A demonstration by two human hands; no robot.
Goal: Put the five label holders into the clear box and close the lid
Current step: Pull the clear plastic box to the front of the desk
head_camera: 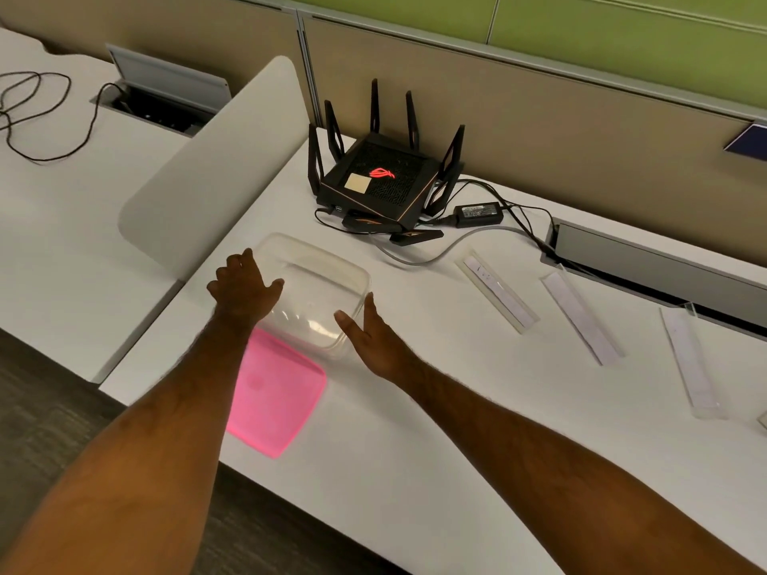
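The clear box (pixel 315 292) is seen open and upright on the white desk (pixel 415 429), near its left edge, with nothing visible inside. Its near left corner overlaps the pink lid (pixel 274 392), which lies flat on the desk toward the person. The box is flanked by both hands. The left hand (pixel 243 290) is laid against the box's left wall, fingers loosely spread and thumb at the rim; no closed grip is seen. The right hand (pixel 369 334) is held flat and open against the box's near right corner, fingers straight, thumb apart.

Three label holders are seen to the right, well apart from the box, lying flat and side by side: the first label holder (pixel 498 292) nearest the box, the second label holder (pixel 581 317) beyond it, the third label holder (pixel 689 363) farthest right. An edge of something is cut off at the right border; what it is cannot be told.

Behind the box a black router (pixel 382 180) with upright antennas is placed, its power adapter (pixel 477 211) and cables beside it. A grey cable tray (pixel 647 259) is set at the desk's rear right.
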